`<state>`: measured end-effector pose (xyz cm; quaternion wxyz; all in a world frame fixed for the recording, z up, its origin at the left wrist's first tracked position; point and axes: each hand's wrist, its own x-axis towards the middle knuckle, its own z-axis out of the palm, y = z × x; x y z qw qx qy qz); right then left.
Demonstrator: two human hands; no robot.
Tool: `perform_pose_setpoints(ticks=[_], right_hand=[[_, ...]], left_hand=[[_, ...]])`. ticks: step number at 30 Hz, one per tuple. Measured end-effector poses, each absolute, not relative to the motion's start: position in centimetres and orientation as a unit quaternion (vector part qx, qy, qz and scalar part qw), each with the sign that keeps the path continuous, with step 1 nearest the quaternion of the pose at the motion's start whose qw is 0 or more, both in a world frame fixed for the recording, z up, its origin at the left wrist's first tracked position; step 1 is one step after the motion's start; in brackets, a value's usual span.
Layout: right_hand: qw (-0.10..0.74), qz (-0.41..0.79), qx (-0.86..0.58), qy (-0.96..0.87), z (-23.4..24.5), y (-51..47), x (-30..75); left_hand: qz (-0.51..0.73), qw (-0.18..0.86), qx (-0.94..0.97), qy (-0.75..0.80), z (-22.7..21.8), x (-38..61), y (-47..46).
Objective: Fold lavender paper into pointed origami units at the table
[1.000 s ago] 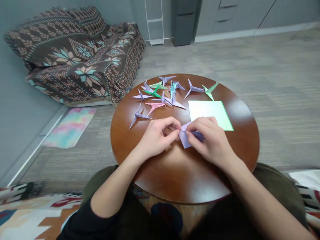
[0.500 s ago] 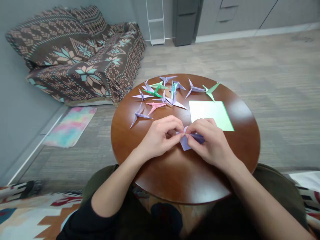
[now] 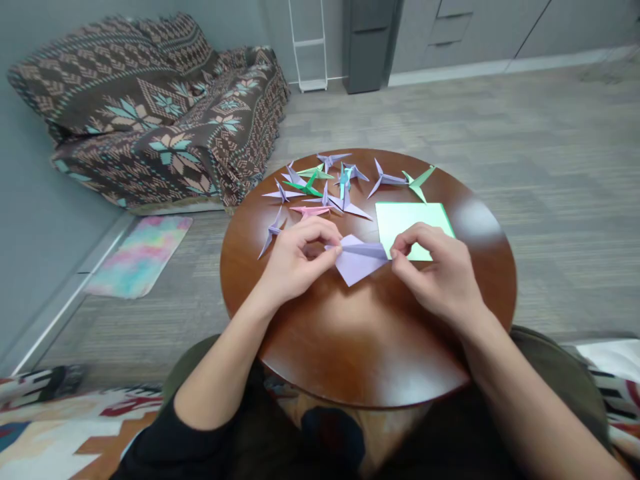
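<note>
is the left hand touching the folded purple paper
Touching: the head view shows the left hand with thumb and finger pinching the left end of the folded purple paper.

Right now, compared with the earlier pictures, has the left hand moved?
Yes: judged against the pink folded paper, the left hand has moved left and slightly forward, closer to that paper.

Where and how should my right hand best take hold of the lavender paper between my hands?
Probably at the right end of the lavender paper, coming from the right. Its folded flap runs out toward your right hand, whose fingertips are close by, while your left hand pinches the opposite end.
</note>
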<state>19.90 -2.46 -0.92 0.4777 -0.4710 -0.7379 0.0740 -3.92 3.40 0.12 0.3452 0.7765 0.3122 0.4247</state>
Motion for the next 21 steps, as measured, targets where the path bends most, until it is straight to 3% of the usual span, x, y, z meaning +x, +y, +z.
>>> perform_pose_setpoints(ticks=[3,9,13,18,21], right_hand=[[0.507,0.079,-0.473,-0.717,-0.89,-2.5,19.8],[0.461,0.081,-0.436,-0.768,-1.0,-2.62,19.48],[0.476,0.092,-0.453,-0.748,-0.93,-2.72,19.6],[0.51,0.3,-0.501,-0.631,-1.21,-2.65,19.44],[0.512,0.416,-0.487,-0.572,-1.4,-2.49,19.35]], left_hand=[[0.439,0.356,0.763,0.314,0.1,-3.87,3.41],[0.409,0.396,0.764,0.303,-0.08,-3.1,2.72],[0.425,0.404,0.746,0.317,-0.13,-3.53,3.22],[0.459,0.428,0.727,0.278,-0.12,-4.07,3.65],[0.398,0.476,0.754,0.219,-0.09,-3.67,3.0]])
